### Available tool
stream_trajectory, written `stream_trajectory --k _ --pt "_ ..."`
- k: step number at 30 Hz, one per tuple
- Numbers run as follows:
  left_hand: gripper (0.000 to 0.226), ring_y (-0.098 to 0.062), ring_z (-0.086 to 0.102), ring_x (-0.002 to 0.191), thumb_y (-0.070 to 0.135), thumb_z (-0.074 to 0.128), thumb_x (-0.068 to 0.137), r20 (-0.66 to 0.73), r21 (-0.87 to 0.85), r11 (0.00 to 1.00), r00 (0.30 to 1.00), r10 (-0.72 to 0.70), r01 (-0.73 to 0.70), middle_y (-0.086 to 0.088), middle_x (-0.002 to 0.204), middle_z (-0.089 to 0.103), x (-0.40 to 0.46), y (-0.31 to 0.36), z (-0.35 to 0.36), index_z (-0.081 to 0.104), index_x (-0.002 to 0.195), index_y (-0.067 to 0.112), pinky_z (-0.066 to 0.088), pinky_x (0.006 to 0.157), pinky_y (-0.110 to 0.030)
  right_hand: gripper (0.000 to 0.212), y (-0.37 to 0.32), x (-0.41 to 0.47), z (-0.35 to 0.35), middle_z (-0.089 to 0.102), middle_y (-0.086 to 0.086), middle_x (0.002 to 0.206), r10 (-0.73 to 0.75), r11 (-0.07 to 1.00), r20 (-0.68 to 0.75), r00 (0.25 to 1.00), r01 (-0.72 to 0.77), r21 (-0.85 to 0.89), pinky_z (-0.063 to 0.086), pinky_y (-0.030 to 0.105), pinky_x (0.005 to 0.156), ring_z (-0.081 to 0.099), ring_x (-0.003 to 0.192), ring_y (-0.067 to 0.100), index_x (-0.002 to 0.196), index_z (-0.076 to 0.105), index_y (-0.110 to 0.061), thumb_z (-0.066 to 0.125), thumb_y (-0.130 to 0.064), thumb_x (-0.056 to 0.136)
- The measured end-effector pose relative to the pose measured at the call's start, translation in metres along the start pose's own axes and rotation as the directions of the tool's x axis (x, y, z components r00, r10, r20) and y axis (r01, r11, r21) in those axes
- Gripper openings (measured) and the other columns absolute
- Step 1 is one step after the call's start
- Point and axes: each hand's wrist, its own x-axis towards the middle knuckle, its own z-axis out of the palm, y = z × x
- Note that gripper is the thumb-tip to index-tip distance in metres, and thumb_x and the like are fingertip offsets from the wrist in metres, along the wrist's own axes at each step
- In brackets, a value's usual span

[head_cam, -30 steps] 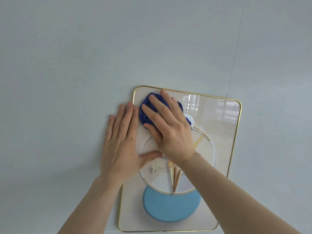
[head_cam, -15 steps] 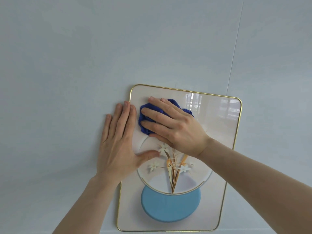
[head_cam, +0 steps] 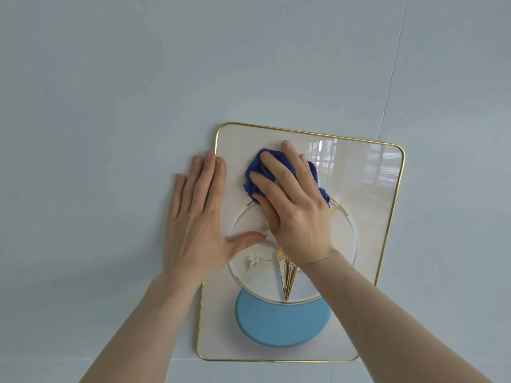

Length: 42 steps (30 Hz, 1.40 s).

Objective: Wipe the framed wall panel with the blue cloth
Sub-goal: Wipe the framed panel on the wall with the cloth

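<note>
The framed wall panel (head_cam: 367,172) is a glossy white picture with a thin gold rim, a white circle with flowers and a light blue disc below. A crumpled dark blue cloth (head_cam: 255,168) lies on its upper middle. My right hand (head_cam: 293,205) presses flat on the cloth, fingers spread and pointing up-left. My left hand (head_cam: 196,217) lies flat and open across the panel's left edge, with its fingers on the wall and its thumb resting on the picture. Most of the cloth is hidden under my right hand.
Pale blue-grey wall panels surround the picture, with a vertical seam (head_cam: 392,64) to the upper right and a horizontal seam (head_cam: 138,360) low down. Window reflections show on the glossy upper right of the panel.
My right hand has swung from pointing left to pointing up-left and pushed the cloth slightly right and up on the panel. My left hand has stayed flat in place.
</note>
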Motion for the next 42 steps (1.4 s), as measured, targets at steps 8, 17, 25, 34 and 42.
stream_trajectory --k 8,17,25,34,42 --pt "0.133 -0.017 0.002 0.162 0.098 0.043 0.068 0.011 0.005 1.000 1.000 -0.006 0.006 -0.005 0.174 0.012 -0.001 0.004 -0.004 0.009 0.165 0.013 0.004 0.132 -0.042 0.020 0.005 -0.004 -0.005 0.069 0.017 0.138 -0.059 0.998 0.049 0.997 0.060 -0.008 0.042 0.057 0.118 0.050 0.144 0.046 0.121 0.075 -0.003 0.065 -0.005 0.103" --pt "0.138 -0.021 0.005 0.162 0.094 0.048 0.063 0.157 0.008 1.000 0.987 -0.025 0.024 -0.002 0.175 0.004 -0.001 0.014 -0.031 0.003 0.165 0.013 0.009 0.131 -0.044 0.026 0.004 -0.016 -0.027 0.068 0.014 0.141 -0.144 0.985 0.211 0.967 0.160 -0.058 0.050 0.061 0.109 0.049 0.146 0.042 0.123 0.074 -0.004 0.064 0.005 0.101" --pt "0.104 -0.023 0.015 0.161 0.066 0.061 0.087 0.244 -0.101 0.991 0.968 -0.060 0.087 0.004 0.175 0.009 -0.010 0.025 -0.073 0.015 0.165 0.015 0.016 0.130 -0.041 0.017 -0.023 -0.019 -0.076 0.072 0.002 0.132 -0.072 0.963 0.496 0.865 0.190 -0.192 0.060 0.038 0.098 0.056 0.141 0.032 0.110 0.075 -0.015 0.067 -0.007 0.096" --pt "0.062 -0.007 0.049 0.134 0.058 0.065 0.088 0.336 -0.366 0.921 0.942 -0.004 0.134 0.020 0.146 0.053 -0.034 0.057 -0.099 0.048 0.144 0.039 0.040 0.105 -0.027 0.018 -0.041 -0.036 -0.127 0.079 -0.004 0.087 0.662 0.632 0.522 0.537 -0.775 -0.003 0.056 0.034 0.075 0.070 0.080 0.022 0.094 0.077 -0.023 0.060 -0.019 0.099" --pt "0.043 0.001 0.072 0.097 0.028 0.076 0.087 0.624 -0.549 0.729 0.781 0.034 0.408 0.026 0.108 0.073 -0.051 0.097 -0.100 0.064 0.123 0.049 0.059 0.093 -0.038 0.014 -0.043 -0.035 -0.162 0.084 0.002 0.093 0.638 0.166 0.717 0.280 -0.960 0.227 0.063 0.030 0.078 0.078 0.092 0.021 0.091 0.081 -0.019 0.070 -0.015 0.097"
